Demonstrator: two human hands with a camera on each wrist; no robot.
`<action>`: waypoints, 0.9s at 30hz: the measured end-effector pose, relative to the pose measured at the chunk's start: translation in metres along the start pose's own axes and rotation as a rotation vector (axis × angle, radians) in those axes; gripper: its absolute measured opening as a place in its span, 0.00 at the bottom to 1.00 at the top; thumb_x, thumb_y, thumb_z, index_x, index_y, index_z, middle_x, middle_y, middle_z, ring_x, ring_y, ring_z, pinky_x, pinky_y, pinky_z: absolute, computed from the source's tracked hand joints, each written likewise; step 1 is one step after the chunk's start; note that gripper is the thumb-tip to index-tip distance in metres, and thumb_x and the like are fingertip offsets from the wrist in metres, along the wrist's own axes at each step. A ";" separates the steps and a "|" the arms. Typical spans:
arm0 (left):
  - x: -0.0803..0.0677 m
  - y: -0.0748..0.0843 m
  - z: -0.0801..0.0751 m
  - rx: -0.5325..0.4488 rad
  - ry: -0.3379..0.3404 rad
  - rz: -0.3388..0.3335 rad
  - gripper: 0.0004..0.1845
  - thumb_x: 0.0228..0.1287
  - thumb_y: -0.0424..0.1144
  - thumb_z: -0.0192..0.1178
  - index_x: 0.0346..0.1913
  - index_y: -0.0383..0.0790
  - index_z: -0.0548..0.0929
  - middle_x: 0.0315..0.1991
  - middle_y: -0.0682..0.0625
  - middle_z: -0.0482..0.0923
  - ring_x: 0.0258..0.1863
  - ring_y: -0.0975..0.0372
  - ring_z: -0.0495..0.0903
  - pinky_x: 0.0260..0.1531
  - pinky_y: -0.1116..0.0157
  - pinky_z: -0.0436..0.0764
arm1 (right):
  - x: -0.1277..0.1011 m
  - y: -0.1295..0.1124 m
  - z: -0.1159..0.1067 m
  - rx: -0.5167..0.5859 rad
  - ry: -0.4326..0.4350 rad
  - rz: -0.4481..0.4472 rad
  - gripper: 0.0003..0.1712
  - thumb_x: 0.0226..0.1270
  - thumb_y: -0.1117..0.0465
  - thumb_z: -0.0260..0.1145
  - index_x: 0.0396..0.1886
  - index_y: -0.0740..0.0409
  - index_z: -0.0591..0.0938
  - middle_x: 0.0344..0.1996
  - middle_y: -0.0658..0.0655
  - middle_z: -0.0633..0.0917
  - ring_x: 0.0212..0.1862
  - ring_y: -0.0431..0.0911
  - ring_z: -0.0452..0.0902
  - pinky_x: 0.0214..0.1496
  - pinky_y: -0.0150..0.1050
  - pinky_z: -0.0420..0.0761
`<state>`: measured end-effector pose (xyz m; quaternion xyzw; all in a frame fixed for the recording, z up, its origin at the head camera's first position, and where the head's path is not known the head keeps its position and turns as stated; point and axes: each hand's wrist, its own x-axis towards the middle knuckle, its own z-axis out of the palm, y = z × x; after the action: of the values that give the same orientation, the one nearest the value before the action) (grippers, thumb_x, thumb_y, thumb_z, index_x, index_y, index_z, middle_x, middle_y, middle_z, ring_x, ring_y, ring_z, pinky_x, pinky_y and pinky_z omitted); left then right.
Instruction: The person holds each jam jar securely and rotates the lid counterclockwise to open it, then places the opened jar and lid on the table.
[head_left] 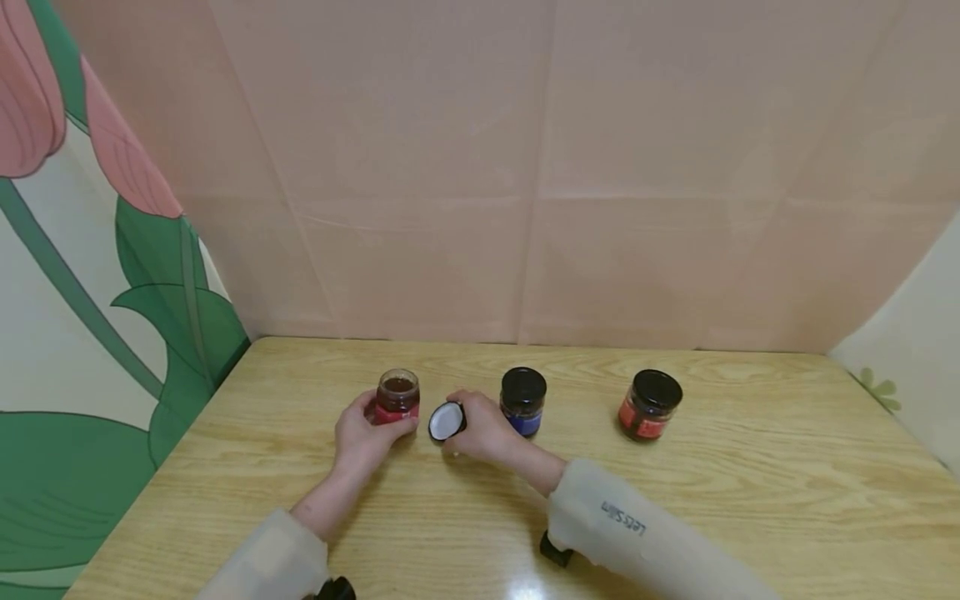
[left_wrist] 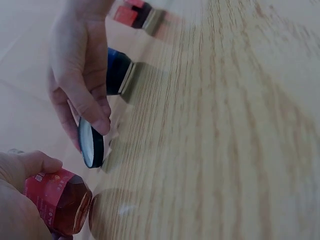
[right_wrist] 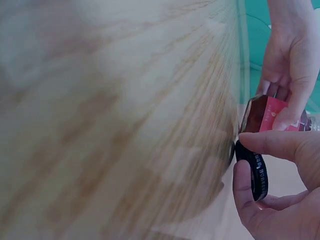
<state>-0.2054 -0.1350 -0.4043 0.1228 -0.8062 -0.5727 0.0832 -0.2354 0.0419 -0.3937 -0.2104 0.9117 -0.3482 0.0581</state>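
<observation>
My left hand (head_left: pixel 365 435) grips an open glass jar with a red label (head_left: pixel 397 397) that stands on the wooden table (head_left: pixel 750 475). The same jar (left_wrist: pixel 59 200) shows in the left wrist view, held from the side. Just to its right, my right hand (head_left: pixel 480 431) pinches the jar's black lid (head_left: pixel 447 421) by its rim, tilted on edge with the white inside facing the camera. The lid (right_wrist: pixel 254 170) sits between thumb and fingers in the right wrist view, close to the red-label jar (right_wrist: pixel 265 115).
A closed jar with a blue label (head_left: pixel 522 401) stands right behind my right hand. Another closed jar with a red label (head_left: pixel 649 404) stands further right. A pink backdrop rises behind the table and a flower-print panel stands on the left.
</observation>
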 end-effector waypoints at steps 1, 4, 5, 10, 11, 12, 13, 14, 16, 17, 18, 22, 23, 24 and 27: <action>0.000 0.000 0.000 -0.002 -0.003 -0.003 0.36 0.45 0.33 0.74 0.59 0.29 0.72 0.56 0.32 0.75 0.58 0.44 0.75 0.60 0.52 0.73 | 0.000 0.000 0.000 -0.008 0.001 -0.003 0.39 0.42 0.66 0.79 0.57 0.69 0.75 0.46 0.65 0.81 0.48 0.54 0.77 0.52 0.48 0.78; 0.000 -0.001 -0.001 -0.004 -0.013 -0.011 0.37 0.46 0.33 0.74 0.61 0.29 0.71 0.58 0.32 0.74 0.60 0.44 0.73 0.61 0.51 0.72 | -0.001 0.001 0.000 -0.018 0.008 -0.003 0.37 0.41 0.65 0.80 0.55 0.69 0.77 0.43 0.64 0.81 0.44 0.52 0.76 0.50 0.47 0.78; 0.001 -0.001 -0.001 -0.004 -0.015 -0.013 0.37 0.46 0.33 0.74 0.61 0.29 0.70 0.58 0.32 0.74 0.60 0.44 0.73 0.61 0.51 0.72 | -0.001 0.002 0.001 -0.020 0.010 -0.004 0.37 0.41 0.65 0.80 0.54 0.69 0.77 0.42 0.63 0.81 0.43 0.51 0.76 0.49 0.46 0.77; 0.001 -0.002 -0.002 -0.003 -0.021 -0.009 0.37 0.47 0.33 0.73 0.61 0.28 0.70 0.59 0.31 0.73 0.61 0.44 0.72 0.62 0.51 0.71 | -0.002 0.002 0.002 -0.038 0.018 -0.001 0.35 0.40 0.63 0.81 0.52 0.68 0.79 0.40 0.62 0.79 0.43 0.50 0.73 0.48 0.45 0.76; 0.001 -0.002 -0.002 -0.004 -0.020 -0.008 0.37 0.47 0.33 0.73 0.61 0.28 0.70 0.59 0.31 0.73 0.61 0.44 0.72 0.62 0.51 0.71 | -0.003 0.003 0.002 -0.041 0.020 0.001 0.35 0.40 0.62 0.81 0.51 0.68 0.79 0.40 0.62 0.79 0.43 0.50 0.73 0.48 0.45 0.76; 0.002 -0.002 -0.002 -0.007 -0.020 -0.006 0.37 0.47 0.33 0.73 0.61 0.27 0.70 0.59 0.31 0.73 0.62 0.44 0.72 0.62 0.52 0.71 | -0.003 0.003 0.003 -0.042 0.023 0.003 0.35 0.40 0.62 0.81 0.51 0.68 0.79 0.40 0.61 0.79 0.43 0.50 0.72 0.48 0.45 0.75; 0.002 -0.002 -0.002 -0.007 -0.019 -0.004 0.36 0.47 0.33 0.73 0.61 0.27 0.70 0.59 0.31 0.73 0.62 0.44 0.71 0.63 0.52 0.70 | -0.003 0.003 0.003 -0.042 0.027 0.002 0.34 0.40 0.61 0.81 0.50 0.67 0.80 0.40 0.61 0.79 0.43 0.49 0.72 0.48 0.44 0.75; 0.002 -0.002 -0.002 -0.010 -0.018 -0.002 0.36 0.47 0.33 0.73 0.60 0.27 0.70 0.59 0.31 0.73 0.62 0.44 0.71 0.63 0.52 0.70 | -0.003 0.003 0.004 -0.043 0.028 0.002 0.34 0.40 0.60 0.82 0.49 0.67 0.80 0.39 0.61 0.79 0.43 0.49 0.71 0.48 0.43 0.75; 0.002 -0.003 -0.002 -0.011 -0.016 -0.002 0.36 0.47 0.32 0.73 0.60 0.26 0.70 0.59 0.30 0.73 0.62 0.44 0.71 0.63 0.52 0.70 | -0.003 0.003 0.005 -0.040 0.031 -0.001 0.33 0.40 0.59 0.82 0.48 0.67 0.80 0.39 0.60 0.80 0.43 0.49 0.71 0.47 0.43 0.74; 0.002 -0.003 -0.002 -0.011 -0.016 0.000 0.36 0.47 0.32 0.73 0.60 0.26 0.70 0.59 0.30 0.73 0.62 0.44 0.72 0.62 0.52 0.71 | -0.004 0.003 0.005 -0.039 0.031 0.001 0.33 0.40 0.59 0.82 0.48 0.67 0.80 0.39 0.60 0.80 0.43 0.48 0.70 0.47 0.42 0.74; 0.002 -0.003 -0.002 -0.008 -0.016 0.003 0.36 0.47 0.32 0.73 0.60 0.26 0.70 0.58 0.30 0.73 0.61 0.43 0.72 0.62 0.52 0.71 | -0.003 0.002 0.005 -0.043 0.032 -0.001 0.34 0.39 0.58 0.82 0.48 0.67 0.81 0.39 0.60 0.79 0.43 0.48 0.70 0.47 0.42 0.74; 0.001 -0.004 -0.005 0.025 -0.011 0.013 0.34 0.46 0.33 0.73 0.58 0.27 0.72 0.57 0.31 0.75 0.59 0.44 0.74 0.61 0.52 0.72 | -0.004 0.001 0.005 -0.064 0.030 0.014 0.34 0.40 0.55 0.82 0.47 0.65 0.81 0.39 0.59 0.78 0.42 0.47 0.70 0.45 0.42 0.74; 0.001 -0.004 -0.005 0.036 -0.010 0.019 0.34 0.46 0.33 0.74 0.57 0.27 0.73 0.56 0.31 0.75 0.59 0.43 0.74 0.61 0.51 0.72 | -0.004 0.001 0.005 -0.070 0.032 0.016 0.34 0.39 0.54 0.82 0.46 0.65 0.81 0.38 0.59 0.78 0.41 0.47 0.70 0.45 0.41 0.74; 0.001 -0.004 -0.006 0.050 -0.010 0.023 0.33 0.46 0.34 0.74 0.57 0.28 0.73 0.56 0.31 0.76 0.58 0.44 0.74 0.61 0.51 0.72 | -0.004 0.001 0.005 -0.076 0.035 0.015 0.33 0.39 0.54 0.83 0.46 0.64 0.81 0.38 0.59 0.78 0.41 0.47 0.70 0.44 0.41 0.74; 0.001 -0.004 -0.007 0.074 -0.012 0.031 0.33 0.45 0.34 0.74 0.56 0.28 0.73 0.56 0.32 0.76 0.58 0.43 0.74 0.61 0.50 0.71 | -0.004 0.001 0.005 -0.085 0.040 0.010 0.33 0.38 0.53 0.83 0.44 0.64 0.81 0.37 0.58 0.78 0.40 0.46 0.69 0.43 0.40 0.73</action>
<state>-0.2037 -0.1433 -0.4057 0.1099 -0.8292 -0.5418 0.0825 -0.2310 0.0412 -0.3981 -0.2009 0.9276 -0.3132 0.0325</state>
